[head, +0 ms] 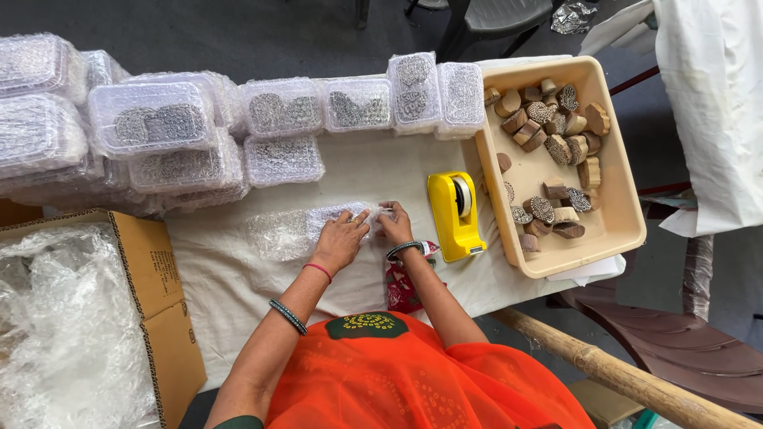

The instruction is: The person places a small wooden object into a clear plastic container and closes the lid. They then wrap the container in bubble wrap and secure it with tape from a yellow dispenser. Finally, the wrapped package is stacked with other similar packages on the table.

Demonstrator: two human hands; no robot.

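Observation:
On the white cloth-covered table (238,294) lies a sheet of bubble wrap (298,229) folded around something I cannot make out. My left hand (340,238) presses flat on its right part. My right hand (394,222) pinches the wrap's right end with fingers closed. Just right of my hands stands a yellow tape dispenser (455,216). A red patterned pouch (404,287) lies under my right forearm.
A beige plastic tray (616,230) with several carved wooden blocks sits at the right. Several stacked clear plastic boxes (151,119) with patterned blocks line the back and left. A cardboard box (159,302) of bubble wrap stands at the left. A bamboo pole (620,377) crosses bottom right.

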